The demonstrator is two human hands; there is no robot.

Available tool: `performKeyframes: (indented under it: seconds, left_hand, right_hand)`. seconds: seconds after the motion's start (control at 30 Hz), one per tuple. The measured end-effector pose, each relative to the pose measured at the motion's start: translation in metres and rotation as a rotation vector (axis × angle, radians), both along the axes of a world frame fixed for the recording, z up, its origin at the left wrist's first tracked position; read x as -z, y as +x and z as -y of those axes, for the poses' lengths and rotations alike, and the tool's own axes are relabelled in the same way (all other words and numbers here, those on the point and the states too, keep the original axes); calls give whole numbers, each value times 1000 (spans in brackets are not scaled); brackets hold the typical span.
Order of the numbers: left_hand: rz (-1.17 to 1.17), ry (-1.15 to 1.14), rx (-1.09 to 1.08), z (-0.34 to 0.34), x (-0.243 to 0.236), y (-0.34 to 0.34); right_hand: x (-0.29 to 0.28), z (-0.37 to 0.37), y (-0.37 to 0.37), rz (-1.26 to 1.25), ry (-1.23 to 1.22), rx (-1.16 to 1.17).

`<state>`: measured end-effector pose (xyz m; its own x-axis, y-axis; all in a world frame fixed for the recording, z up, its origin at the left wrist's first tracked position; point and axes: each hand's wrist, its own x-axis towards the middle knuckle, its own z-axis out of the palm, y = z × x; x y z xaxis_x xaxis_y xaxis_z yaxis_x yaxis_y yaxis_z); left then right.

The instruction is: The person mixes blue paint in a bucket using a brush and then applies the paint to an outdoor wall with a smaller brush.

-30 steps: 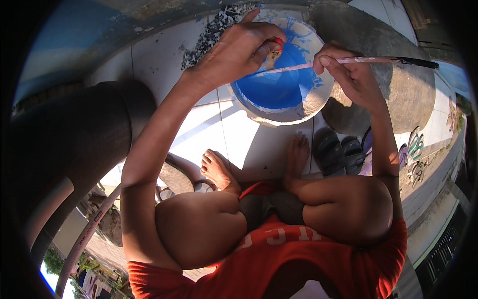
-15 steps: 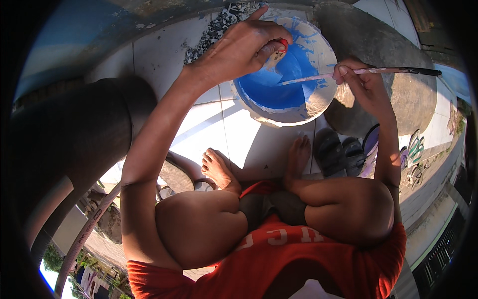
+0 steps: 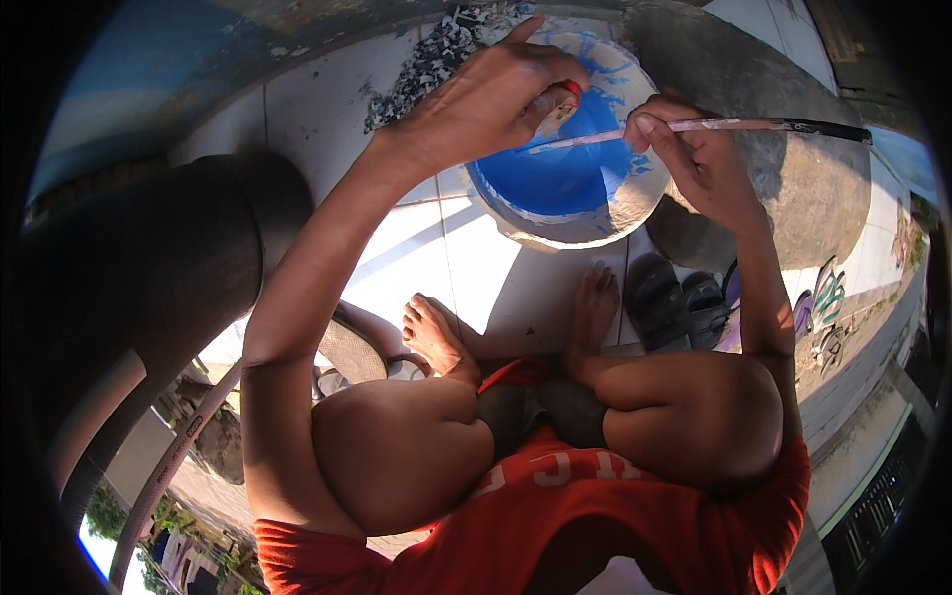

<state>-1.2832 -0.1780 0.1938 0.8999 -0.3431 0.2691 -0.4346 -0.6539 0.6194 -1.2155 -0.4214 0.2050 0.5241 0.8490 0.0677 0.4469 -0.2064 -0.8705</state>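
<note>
On the left, a large dark rounded pot (image 3: 149, 268) stands on the white tiled floor (image 3: 327, 109). The left hand (image 3: 486, 99) has its grip clenched on a small red-tipped object (image 3: 567, 99), over the rim of the round white bowl with blue paint inside (image 3: 560, 178), which sits on the floor before the person's bare feet. The right hand (image 3: 694, 159) is grasping a long thin paintbrush (image 3: 754, 125), whose tip reaches into the bowl. Dark sandals (image 3: 679, 302) lie beside the right foot.
</note>
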Motion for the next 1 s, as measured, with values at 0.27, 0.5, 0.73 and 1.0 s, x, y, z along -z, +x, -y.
performKeyframes:
  seconds: [0.27, 0.5, 0.73, 1.0]
  left_hand:
    - [64, 13, 8, -3, -1, 3]
    - [52, -6, -33, -2, -1, 4]
    - [59, 37, -33, -8, -7, 1]
    - [62, 3, -44, -13, -13, -11]
  right_hand:
    - [12, 21, -1, -17, -108, 47]
    - [2, -9, -12, 163, 14, -50]
    - [9, -1, -15, 318, -106, -45]
    - [0, 20, -11, 322, -133, 106]
